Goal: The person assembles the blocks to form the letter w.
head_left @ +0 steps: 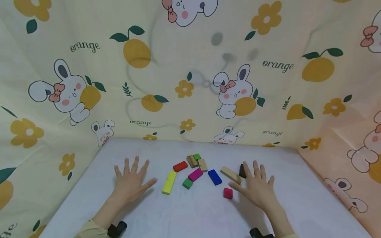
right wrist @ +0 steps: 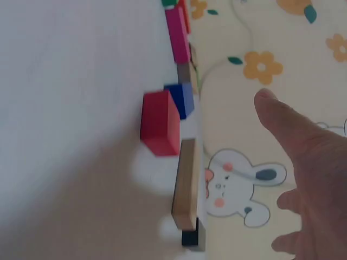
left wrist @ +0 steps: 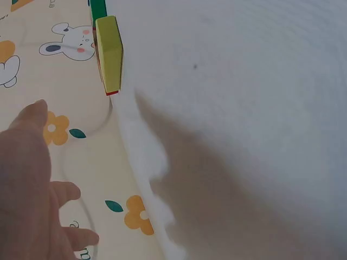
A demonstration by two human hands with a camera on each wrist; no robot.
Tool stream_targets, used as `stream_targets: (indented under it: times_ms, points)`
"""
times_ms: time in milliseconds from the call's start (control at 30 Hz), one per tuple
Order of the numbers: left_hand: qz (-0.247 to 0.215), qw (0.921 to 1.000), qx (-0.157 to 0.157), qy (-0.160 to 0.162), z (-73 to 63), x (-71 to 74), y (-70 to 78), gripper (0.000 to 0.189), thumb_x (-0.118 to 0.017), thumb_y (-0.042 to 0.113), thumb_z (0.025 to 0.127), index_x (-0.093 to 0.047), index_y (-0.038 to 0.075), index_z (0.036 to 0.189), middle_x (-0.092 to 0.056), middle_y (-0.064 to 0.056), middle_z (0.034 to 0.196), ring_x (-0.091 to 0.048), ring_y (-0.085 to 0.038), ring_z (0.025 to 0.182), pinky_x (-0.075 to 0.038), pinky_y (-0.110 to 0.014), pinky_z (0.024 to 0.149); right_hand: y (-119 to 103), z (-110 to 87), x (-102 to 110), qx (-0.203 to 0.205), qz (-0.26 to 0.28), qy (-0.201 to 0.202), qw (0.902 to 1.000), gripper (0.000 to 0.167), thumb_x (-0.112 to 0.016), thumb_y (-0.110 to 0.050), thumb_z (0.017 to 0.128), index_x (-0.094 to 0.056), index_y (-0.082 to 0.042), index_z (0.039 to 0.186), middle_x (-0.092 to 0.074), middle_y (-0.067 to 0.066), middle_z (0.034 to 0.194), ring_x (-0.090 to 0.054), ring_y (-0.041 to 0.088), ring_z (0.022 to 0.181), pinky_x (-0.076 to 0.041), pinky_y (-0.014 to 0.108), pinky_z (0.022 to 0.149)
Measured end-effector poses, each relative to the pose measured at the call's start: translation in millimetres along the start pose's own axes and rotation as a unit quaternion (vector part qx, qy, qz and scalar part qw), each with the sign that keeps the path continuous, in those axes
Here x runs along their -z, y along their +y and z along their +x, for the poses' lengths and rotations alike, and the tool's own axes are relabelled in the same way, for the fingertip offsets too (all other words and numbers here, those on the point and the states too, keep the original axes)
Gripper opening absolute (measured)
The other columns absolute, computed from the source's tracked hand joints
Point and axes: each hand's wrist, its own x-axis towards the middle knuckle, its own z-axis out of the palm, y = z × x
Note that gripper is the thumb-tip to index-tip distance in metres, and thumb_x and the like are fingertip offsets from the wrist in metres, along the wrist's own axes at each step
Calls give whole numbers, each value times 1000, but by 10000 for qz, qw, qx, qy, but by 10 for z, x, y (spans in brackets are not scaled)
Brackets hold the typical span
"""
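My left hand hovers with fingers spread over the table's left side, holding nothing. Nearest to it lies a long yellow block, also seen in the left wrist view. On the right, my spread right hand holds nothing either. By its thumb are a long plain wooden block and a small crimson block. A black block is partly hidden behind its fingers. Between the hands lie a blue block, a magenta block, a green block and a red block.
Toward the back, two short wooden blocks, one brownish and one paler, lie close to a light green block. A white table carries all the blocks. Cloth printed with rabbits and oranges encloses its back and sides.
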Motion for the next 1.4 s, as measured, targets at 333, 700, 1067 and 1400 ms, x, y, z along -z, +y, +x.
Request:
stream_targets:
  times_ms: [333,700,1067,1400]
  points:
    - [-394,9983,-363,-206,148,-24,70,78,-52,63,93,-42,11,150,-33,-25,152,-25,-52,137,-16,-73,102,-345,-2,-107,902,1478,428,9840,97,-73,-62,79,-39,-3,148,-29,24,153,-13,46,142,-7,71,105]
    - [-2869,9550,-149,-739,453,-104,136,57,-59,45,98,-51,9,142,-47,-13,144,-41,-35,132,-35,-56,104,-934,-77,-315,1171,3565,132,9268,76,-90,-33,71,-55,-16,136,-55,4,133,-51,30,120,-46,49,94]
    - [-3897,9082,190,-1513,915,-355,281,45,-71,31,92,-62,11,131,-66,-2,117,-58,-22,106,-51,-40,84,-1276,-44,-514,867,5243,-1214,8384,62,-86,-31,77,-60,-15,131,-59,11,129,-53,33,119,-48,43,94]
    - [-4051,8983,336,-1671,1092,-445,328,47,-78,30,86,-65,7,124,-70,-2,106,-64,-20,100,-51,-42,87,-1413,17,-690,759,5658,-1467,8078,60,-85,-16,79,-58,-9,132,-60,12,129,-56,34,116,-46,47,95]
